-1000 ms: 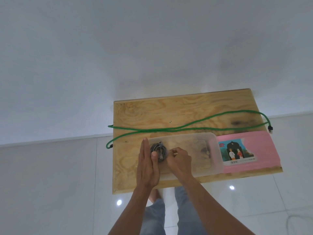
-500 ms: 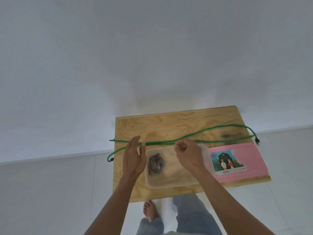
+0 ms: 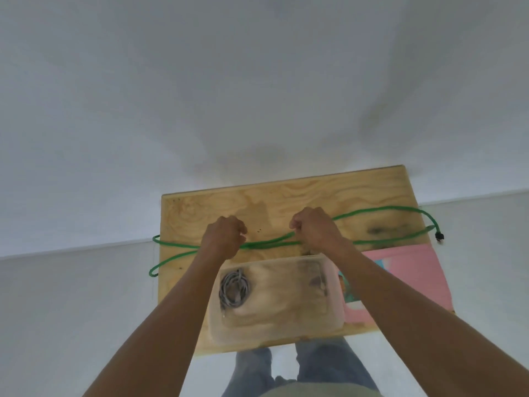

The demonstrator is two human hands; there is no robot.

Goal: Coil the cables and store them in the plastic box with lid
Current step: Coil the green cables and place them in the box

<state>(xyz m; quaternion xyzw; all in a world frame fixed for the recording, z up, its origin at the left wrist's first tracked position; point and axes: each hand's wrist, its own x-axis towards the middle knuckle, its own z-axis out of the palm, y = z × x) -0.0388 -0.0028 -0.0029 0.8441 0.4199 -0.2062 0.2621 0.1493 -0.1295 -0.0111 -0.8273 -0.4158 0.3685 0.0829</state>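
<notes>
A green cable (image 3: 177, 255) loops off the counter's (image 3: 286, 196) left edge, well to the left of both hands, and its two strands run rightward across the wood. The left hand (image 3: 224, 237) is curled into a loose fist over those strands; the knuckles hide the fingertips, so whether it actually pinches the cable cannot be told. Between the two hands the strands lie close together on the counter. The right hand (image 3: 315, 230) is also closed, with the cable meeting it at the thumb side, apparently pinched there. Past the right hand the strands part again, curving to the far right, where a black plug (image 3: 438, 235) hangs just over the counter's right edge.

Nearer the person than both hands sits the clear plastic box (image 3: 274, 329), open, under the forearms. A coiled grey cable (image 3: 234, 287) lies in its left end, just below the left wrist. A pink sheet (image 3: 415, 270) with a printed picture lies just beside the box on its right, partly under the right forearm.
</notes>
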